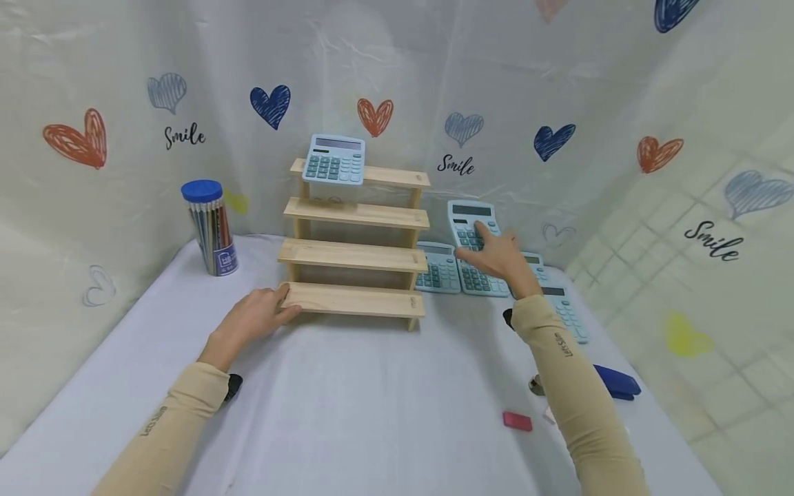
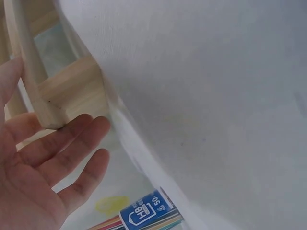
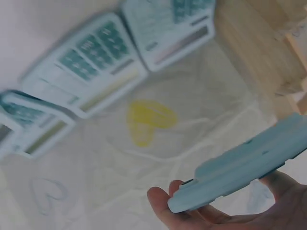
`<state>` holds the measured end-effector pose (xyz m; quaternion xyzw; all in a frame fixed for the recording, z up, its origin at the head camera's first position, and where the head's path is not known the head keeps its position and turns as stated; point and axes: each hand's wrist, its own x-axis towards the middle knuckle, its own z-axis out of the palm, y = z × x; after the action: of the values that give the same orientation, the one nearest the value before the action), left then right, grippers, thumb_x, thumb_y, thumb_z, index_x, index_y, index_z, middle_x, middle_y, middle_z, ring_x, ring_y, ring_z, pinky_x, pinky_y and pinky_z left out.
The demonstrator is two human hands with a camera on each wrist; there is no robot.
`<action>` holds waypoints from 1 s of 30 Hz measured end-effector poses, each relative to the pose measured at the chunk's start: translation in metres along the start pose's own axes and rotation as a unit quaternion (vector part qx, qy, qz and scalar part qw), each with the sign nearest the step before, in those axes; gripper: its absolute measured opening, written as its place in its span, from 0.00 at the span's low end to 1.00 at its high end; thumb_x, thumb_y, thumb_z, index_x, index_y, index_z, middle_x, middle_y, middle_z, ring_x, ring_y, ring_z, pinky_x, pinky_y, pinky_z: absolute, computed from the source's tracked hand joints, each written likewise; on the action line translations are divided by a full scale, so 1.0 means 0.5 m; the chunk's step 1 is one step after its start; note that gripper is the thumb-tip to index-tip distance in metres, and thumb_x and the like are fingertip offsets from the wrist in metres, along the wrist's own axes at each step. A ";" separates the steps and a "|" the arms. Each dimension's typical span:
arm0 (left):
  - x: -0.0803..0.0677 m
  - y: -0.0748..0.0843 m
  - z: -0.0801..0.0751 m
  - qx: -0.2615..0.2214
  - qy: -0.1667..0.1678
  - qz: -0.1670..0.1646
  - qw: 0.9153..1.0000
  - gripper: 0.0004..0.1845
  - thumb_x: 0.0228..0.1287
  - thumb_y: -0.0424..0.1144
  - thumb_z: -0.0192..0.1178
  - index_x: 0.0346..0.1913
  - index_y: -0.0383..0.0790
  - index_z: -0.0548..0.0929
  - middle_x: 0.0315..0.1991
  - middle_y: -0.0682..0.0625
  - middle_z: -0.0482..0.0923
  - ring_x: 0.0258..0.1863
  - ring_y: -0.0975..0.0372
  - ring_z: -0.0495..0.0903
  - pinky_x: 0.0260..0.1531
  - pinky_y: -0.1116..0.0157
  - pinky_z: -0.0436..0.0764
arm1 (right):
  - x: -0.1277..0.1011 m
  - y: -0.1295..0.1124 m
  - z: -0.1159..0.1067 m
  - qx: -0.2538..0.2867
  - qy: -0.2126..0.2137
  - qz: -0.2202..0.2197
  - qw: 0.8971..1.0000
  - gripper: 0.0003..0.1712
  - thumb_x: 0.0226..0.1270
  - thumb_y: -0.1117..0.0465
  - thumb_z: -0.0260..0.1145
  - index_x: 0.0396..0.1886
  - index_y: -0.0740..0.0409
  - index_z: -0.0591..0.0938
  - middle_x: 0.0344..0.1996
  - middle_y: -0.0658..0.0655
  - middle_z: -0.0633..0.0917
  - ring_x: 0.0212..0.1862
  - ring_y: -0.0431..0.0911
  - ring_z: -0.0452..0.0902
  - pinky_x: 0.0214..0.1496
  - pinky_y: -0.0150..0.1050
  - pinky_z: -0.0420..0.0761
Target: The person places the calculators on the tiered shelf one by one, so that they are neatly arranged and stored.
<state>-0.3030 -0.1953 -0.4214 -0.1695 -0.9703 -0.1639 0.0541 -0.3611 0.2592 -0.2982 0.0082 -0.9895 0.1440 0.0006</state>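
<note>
One raised calculator point(image 1: 474, 224) pinched in right hand point(image 1: 499, 256), above three more point(image 1: 439, 269) lying beside wooden step rack point(image 1: 355, 256); left hand point(image 1: 254, 317) spread against bottom step. Left wrist: straight fingers point(image 2: 72, 143) under rack corner point(image 2: 50, 115). Right wrist: calculator edge point(image 3: 244, 167) between fingertips point(image 3: 165, 201).

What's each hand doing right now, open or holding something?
Left hand: open, fingers resting against the bottom step of the wooden tiered shelf.
Right hand: holding a light blue calculator, lifted off the table.
</note>
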 end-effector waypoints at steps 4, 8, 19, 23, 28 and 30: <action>0.000 0.000 0.001 0.002 0.002 0.002 1.000 0.35 0.73 0.55 0.57 0.68 0.28 0.70 0.44 0.29 0.83 0.43 0.40 0.85 0.43 0.43 0.83 | 0.028 -0.054 -0.039 0.004 0.047 -0.024 0.999 0.57 0.63 0.26 0.54 0.83 0.45 0.46 0.73 0.86 0.43 0.76 0.78 0.43 0.66 0.78 0.62; -0.003 0.000 0.000 -0.001 -0.001 0.001 1.000 0.34 0.73 0.54 0.57 0.67 0.28 0.71 0.42 0.30 0.83 0.40 0.41 0.85 0.41 0.44 0.83 | 0.065 -0.110 -0.065 0.004 0.072 -0.039 0.997 0.56 0.62 0.26 0.53 0.83 0.44 0.47 0.75 0.84 0.41 0.78 0.78 0.36 0.69 0.79 0.58; -0.001 0.010 0.003 0.002 0.013 -0.001 1.000 0.32 0.73 0.53 0.57 0.66 0.29 0.71 0.43 0.29 0.83 0.42 0.39 0.85 0.43 0.42 0.83 | 0.156 -0.222 -0.063 -0.037 0.087 -0.052 0.994 0.57 0.62 0.24 0.51 0.81 0.51 0.52 0.74 0.82 0.53 0.76 0.75 0.47 0.73 0.71 0.60; -0.001 0.013 0.004 0.002 0.007 -0.009 1.000 0.34 0.73 0.54 0.56 0.68 0.29 0.70 0.45 0.28 0.83 0.45 0.38 0.84 0.45 0.42 0.83 | 0.174 -0.242 -0.057 -0.058 0.076 -0.048 0.994 0.60 0.62 0.19 0.44 0.82 0.53 0.51 0.75 0.79 0.55 0.77 0.74 0.48 0.78 0.66 0.56; -0.002 0.012 0.002 0.004 0.002 -0.017 1.000 0.36 0.74 0.54 0.56 0.70 0.29 0.68 0.49 0.27 0.82 0.48 0.38 0.84 0.49 0.42 0.82 | 0.191 -0.258 -0.058 -0.114 0.059 -0.092 0.987 0.54 0.69 0.23 0.35 0.81 0.55 0.55 0.74 0.72 0.66 0.75 0.70 0.58 0.78 0.62 0.51; -0.003 0.012 0.000 0.005 0.003 -0.019 1.000 0.36 0.74 0.54 0.56 0.70 0.28 0.68 0.49 0.27 0.82 0.48 0.38 0.84 0.49 0.42 0.82 | 0.196 -0.264 -0.058 -0.110 0.054 -0.104 0.987 0.50 0.71 0.26 0.37 0.81 0.54 0.56 0.74 0.70 0.66 0.76 0.70 0.57 0.80 0.63 0.50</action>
<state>-0.2997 -0.1902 -0.4199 -0.1506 -0.9739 -0.1606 0.0548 -0.4572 0.1391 -0.2324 0.1030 -0.9916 0.0340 0.0700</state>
